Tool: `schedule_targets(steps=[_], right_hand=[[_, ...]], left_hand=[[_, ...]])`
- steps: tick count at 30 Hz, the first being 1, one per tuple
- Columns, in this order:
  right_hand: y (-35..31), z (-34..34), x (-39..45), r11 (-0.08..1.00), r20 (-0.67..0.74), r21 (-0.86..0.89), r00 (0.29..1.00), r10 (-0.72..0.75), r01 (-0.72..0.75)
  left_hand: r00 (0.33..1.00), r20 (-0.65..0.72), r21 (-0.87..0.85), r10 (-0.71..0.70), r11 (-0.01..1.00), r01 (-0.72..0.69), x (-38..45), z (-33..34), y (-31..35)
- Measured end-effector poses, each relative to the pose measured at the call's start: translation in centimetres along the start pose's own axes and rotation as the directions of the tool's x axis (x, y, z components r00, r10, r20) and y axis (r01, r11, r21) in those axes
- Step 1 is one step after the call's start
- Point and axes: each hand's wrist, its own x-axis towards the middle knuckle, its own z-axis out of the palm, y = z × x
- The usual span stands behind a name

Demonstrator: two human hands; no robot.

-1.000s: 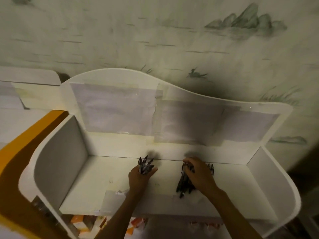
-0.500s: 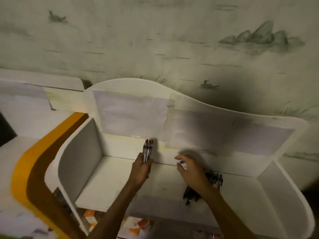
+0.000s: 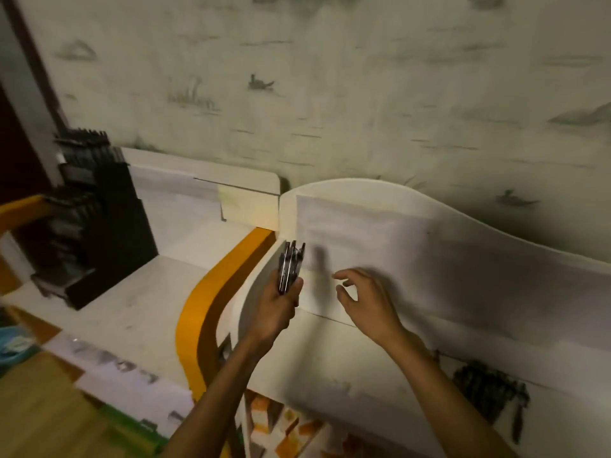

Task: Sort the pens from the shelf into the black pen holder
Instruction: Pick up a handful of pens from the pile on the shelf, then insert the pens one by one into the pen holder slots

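Left hand (image 3: 276, 309) grips a bundle of pens (image 3: 290, 266), fingers curled round the lower ends, bundle upright, long axis near vertical, tips up and leaning slightly away from the person. Right hand (image 3: 367, 300) holds nothing, fingers loosely spread, just right of the bundle, above the shelf (image 3: 347, 368).

Landmark: black pen holder (image 3: 99, 219). It stands on the lower white desk surface, well apart from the bundle. From the holder, the bundle is off to its right, past the orange rim (image 3: 211, 292). Left hand is the nearer one to the holder; likely move is a carry leftward, pens kept upright for dropping in.

Remaining pens (image 3: 489, 395) lie in a blurred heap on the shelf, far right of the holder.
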Motion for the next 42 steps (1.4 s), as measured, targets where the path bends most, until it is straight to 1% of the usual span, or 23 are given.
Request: schedule_targets(steps=[3,5,7,9,12,17,20,25,31,34,37,42], right_hand=[[-4.6,2.6,0.9,0.999,0.014,0.013,0.999,-0.043,0.042],[-7.9,4.7,1.4,0.998,0.005,0.008,0.998,-0.065,0.065],[-11.3,6.9,1.7,0.997,0.005,0.026,0.997,-0.074,0.074],[-14.4,9.2,1.8,0.995,0.010,0.044,0.996,-0.088,0.088],[-18.8,12.5,2.2,0.990,0.008,0.047,0.991,-0.134,0.134],[-25.6,17.9,3.1,0.983,-0.008,0.028,0.983,-0.183,0.184],[-28.9,21.0,3.6,0.982,-0.009,0.018,0.982,-0.189,0.189],[-32.7,26.0,4.9,0.989,0.027,0.036,0.989,-0.145,0.144],[-35.5,31.7,8.7,0.991,0.062,0.021,0.989,-0.134,0.133],[-36.9,34.4,11.3,0.990,0.057,0.004,0.988,-0.143,0.143],[-38.3,37.1,14.3,0.987,0.036,-0.003,0.987,-0.158,0.158],[-40.5,41.2,18.6,0.992,0.000,0.014,0.992,-0.126,0.126]], left_hand=[[1.000,-0.011,-0.017,0.026,1.000,-0.027,-0.4,-5.2,1.5],[0.998,-0.046,-0.040,0.040,0.998,-0.042,-0.7,-9.0,2.4],[0.996,-0.073,-0.017,0.059,0.998,-0.061,-1.2,-12.9,2.8],[0.996,-0.071,0.025,0.061,0.998,-0.059,-1.7,-16.8,2.8],[0.997,-0.057,0.013,0.060,0.998,-0.060,-2.0,-22.5,2.4],[0.997,-0.072,-0.041,0.000,0.999,-0.003,-2.1,-31.5,1.9],[0.997,-0.075,-0.052,-0.035,0.998,0.031,-2.5,-36.4,1.4],[0.994,-0.111,-0.060,-0.025,0.998,0.018,-2.5,-43.2,0.5],[0.986,-0.160,-0.082,-0.055,0.996,0.042,1.0,-49.5,-0.4],[0.984,-0.170,-0.120,-0.055,0.992,0.035,3.6,-52.5,-0.6],[0.984,-0.171,-0.110,-0.041,0.994,0.023,6.6,-55.5,-0.9],[0.990,-0.140,-0.138,-0.011,0.990,-0.008,11.4,-60.3,-1.2]])
